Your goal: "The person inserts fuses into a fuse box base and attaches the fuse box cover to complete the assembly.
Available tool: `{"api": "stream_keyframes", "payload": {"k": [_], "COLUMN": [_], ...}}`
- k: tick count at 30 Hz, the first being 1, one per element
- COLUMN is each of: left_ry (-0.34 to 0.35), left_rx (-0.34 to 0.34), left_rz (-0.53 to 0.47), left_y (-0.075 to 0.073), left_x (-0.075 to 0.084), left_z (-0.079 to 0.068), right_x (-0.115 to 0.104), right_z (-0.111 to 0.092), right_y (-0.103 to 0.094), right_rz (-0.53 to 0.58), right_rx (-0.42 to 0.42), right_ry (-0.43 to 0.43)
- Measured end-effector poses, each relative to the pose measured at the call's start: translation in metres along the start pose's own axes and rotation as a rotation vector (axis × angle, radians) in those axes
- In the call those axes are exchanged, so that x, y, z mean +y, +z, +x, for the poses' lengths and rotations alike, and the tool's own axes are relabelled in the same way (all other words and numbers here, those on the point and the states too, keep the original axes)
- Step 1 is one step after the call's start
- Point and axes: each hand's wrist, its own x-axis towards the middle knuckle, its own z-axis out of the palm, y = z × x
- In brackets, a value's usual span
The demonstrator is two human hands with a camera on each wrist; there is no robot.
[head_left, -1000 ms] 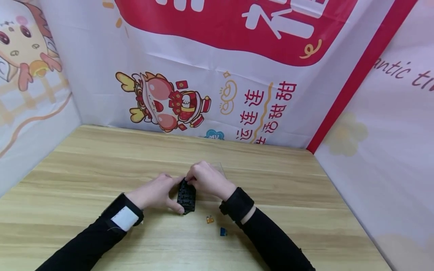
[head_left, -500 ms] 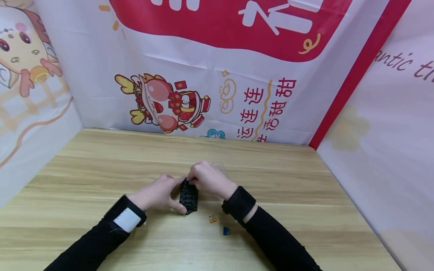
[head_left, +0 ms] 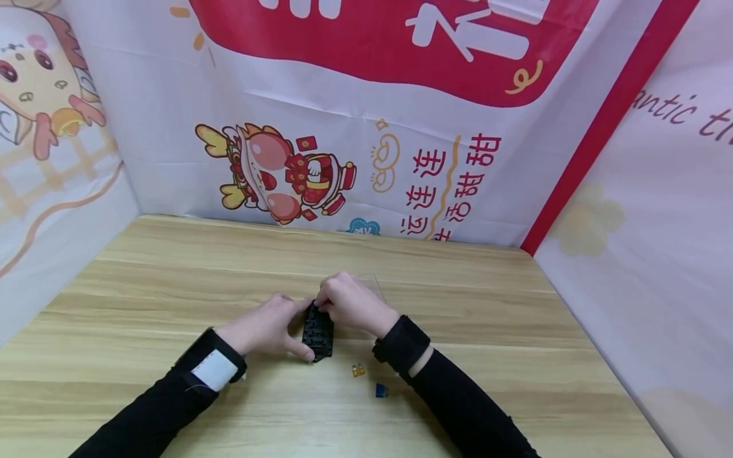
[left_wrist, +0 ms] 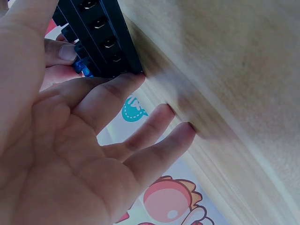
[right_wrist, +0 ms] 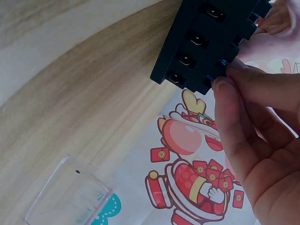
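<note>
A black fuse box [head_left: 319, 334] with rows of slots stands on the wooden table. My left hand [head_left: 269, 324] grips it, thumb at the near end and index finger at the far end; in the left wrist view the other fingertips reach down to the wood. At the far end, my right hand [head_left: 356, 305] pinches a small blue blade fuse [left_wrist: 84, 69] between thumb and index finger, right at the box's top. Those fingers mostly cover the fuse in the right wrist view. Metal contacts show in the side openings of the fuse box [right_wrist: 201, 42].
An orange blade fuse [head_left: 357, 370] and another blue one [head_left: 381, 390] lie on the table nearer the body, by the right forearm. Behind the right hand is a clear plastic case [right_wrist: 70, 192]. Printed cloth walls [head_left: 172, 159] rise at the table's back and sides.
The head view shifts slightly. Both hands keep the same places on the fuse box and the fuse, with little visible movement.
</note>
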Motion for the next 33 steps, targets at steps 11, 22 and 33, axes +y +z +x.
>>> {"api": "stream_keyframes", "payload": {"k": [11, 22, 33], "left_ry": [0.004, 0.015, -0.001], "left_rx": [0.0, 0.009, 0.004], "left_rz": [0.002, -0.002, -0.004], "left_y": [-0.0012, -0.002, -0.0018], "left_x": [0.0022, 0.0024, 0.0044], "left_z": [-0.0017, -0.0024, -0.0026], "right_x": [-0.0013, -0.0003, -0.0001], "right_z": [-0.0006, -0.0004, 0.0002], "right_y": [-0.0002, 0.0008, 0.0021], "right_rz": [0.028, 0.058, 0.072], "right_rx": [0.007, 0.01, 0.004], "right_ry": [-0.001, 0.019, 0.042]}}
